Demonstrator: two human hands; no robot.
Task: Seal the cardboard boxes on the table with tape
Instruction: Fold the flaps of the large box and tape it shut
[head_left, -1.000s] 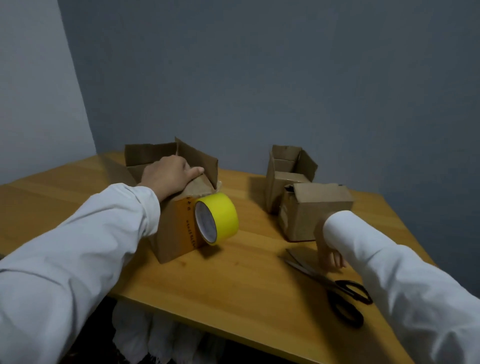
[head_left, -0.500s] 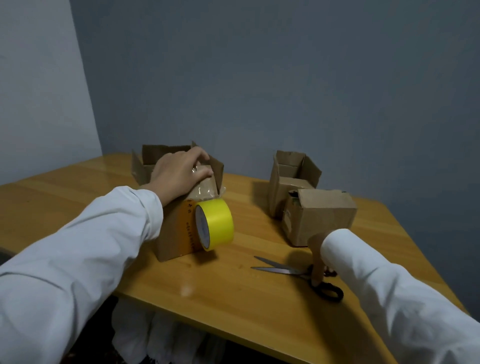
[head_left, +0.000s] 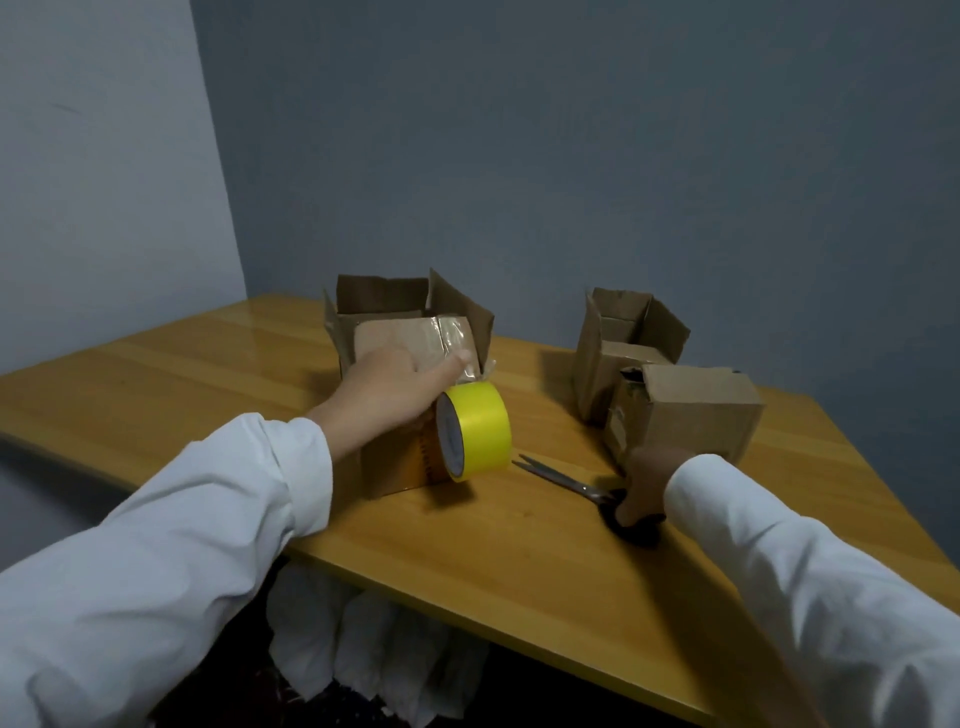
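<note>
1. Boxes sit toward the counter's (head_left: 519, 561) far side; closest to me are the scissors (head_left: 576, 486), handle gripped by the right hand (head_left: 644, 488).
2. Next up, the yellow tape roll (head_left: 475, 431) leans on the left box (head_left: 395, 384), left hand (head_left: 395, 389) pressing its clear tape down.
3. Farther right: a shut box (head_left: 685, 410), with an open box (head_left: 623, 338) behind.

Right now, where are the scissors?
In the head view the scissors lie on the table right of centre, blades pointing at the yellow tape roll, handles under the right hand, just in front of the closed box.
</note>
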